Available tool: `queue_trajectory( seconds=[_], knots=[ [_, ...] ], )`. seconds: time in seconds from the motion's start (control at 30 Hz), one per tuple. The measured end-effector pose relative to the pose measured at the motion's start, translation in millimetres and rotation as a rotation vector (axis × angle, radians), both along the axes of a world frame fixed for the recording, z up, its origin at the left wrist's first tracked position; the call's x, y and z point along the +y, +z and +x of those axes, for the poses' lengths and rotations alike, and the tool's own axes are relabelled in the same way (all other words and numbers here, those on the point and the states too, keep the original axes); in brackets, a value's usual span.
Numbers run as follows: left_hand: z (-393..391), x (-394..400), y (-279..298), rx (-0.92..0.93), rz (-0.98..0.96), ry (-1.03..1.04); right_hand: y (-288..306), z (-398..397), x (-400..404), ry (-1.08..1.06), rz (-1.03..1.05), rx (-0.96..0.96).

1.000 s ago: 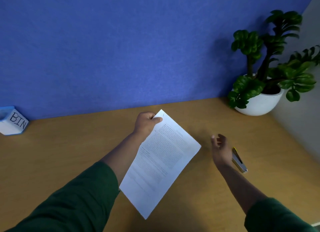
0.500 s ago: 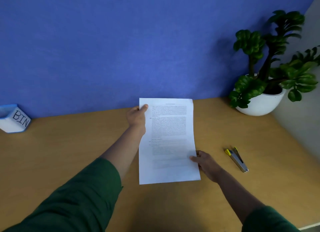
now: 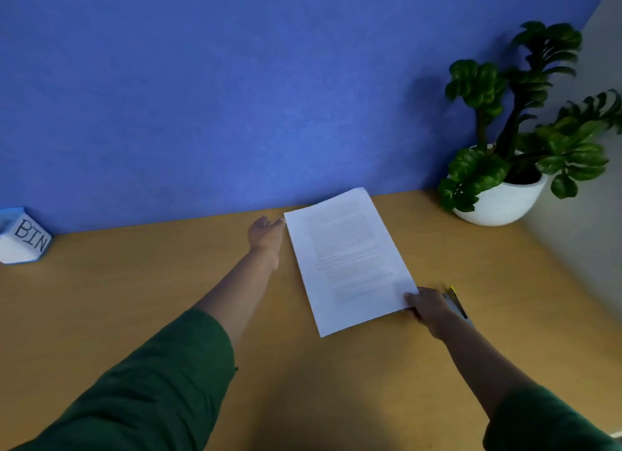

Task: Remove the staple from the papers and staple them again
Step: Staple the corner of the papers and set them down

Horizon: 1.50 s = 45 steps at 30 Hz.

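The white printed papers (image 3: 346,259) lie on or just above the wooden desk (image 3: 134,299), turned with their top toward the back right. My right hand (image 3: 429,307) pinches their lower right corner. At the top left corner, my left hand (image 3: 266,233) has its fingertips on the papers' edge; whether it still grips them is unclear. A small metal tool with a yellow tip (image 3: 456,301) lies just right of my right hand, partly hidden behind it. No staple is visible at this size.
A white and blue box marked BIN (image 3: 23,238) stands at the far left against the blue wall. A potted green plant (image 3: 501,195) in a white bowl occupies the back right corner beside a grey side wall.
The papers swung from hanging in my left hand to facing me, then moved right and turned clockwise. My right hand took hold of their lower right corner. The left hand shifted to the edge.
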State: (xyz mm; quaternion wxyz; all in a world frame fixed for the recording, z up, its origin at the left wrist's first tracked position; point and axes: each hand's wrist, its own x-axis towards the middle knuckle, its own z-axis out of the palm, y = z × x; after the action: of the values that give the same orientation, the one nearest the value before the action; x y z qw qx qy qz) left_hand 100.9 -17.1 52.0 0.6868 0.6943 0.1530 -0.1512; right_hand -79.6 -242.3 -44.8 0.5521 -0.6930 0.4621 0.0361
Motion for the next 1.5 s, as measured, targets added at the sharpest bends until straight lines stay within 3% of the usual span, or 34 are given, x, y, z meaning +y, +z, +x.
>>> queue_trajectory(
  seconds=[0.2, 0.47, 0.83, 0.97, 1.03, 1.3, 1.5],
  knots=[
    [-9.2, 1.8, -9.3, 0.041, 0.079, -0.036, 3.4, 4.4, -23.1, -0.147, 0.028, 0.042],
    [-12.4, 2.9, -19.4, 0.034, 0.159, -0.047, 10.4, 24.1, -19.2, -0.118, 0.024, 0.031],
    [-7.6, 9.1, -30.8, 0.078, 0.183, -0.049, 23.8, 40.3, 4.3, 0.016, -0.453, 0.285],
    [-8.7, 6.7, -30.2, 0.061, 0.207, -0.057, 38.2, 35.5, 4.3, 0.19, -0.789, 0.429],
    [-7.9, 4.9, -32.3, 0.074, 0.205, -0.061, 42.4, 32.1, -2.7, 0.27, -0.845, 0.506],
    [-14.1, 1.8, -35.6, 0.095, 0.189, -0.072, 46.3, 7.0, -23.8, 0.281, -0.626, 0.747],
    [-19.5, -1.8, -36.8, 0.071, 0.189, -0.092, 40.2, -14.1, -34.7, 0.249, -0.612, 0.74]
  ],
)
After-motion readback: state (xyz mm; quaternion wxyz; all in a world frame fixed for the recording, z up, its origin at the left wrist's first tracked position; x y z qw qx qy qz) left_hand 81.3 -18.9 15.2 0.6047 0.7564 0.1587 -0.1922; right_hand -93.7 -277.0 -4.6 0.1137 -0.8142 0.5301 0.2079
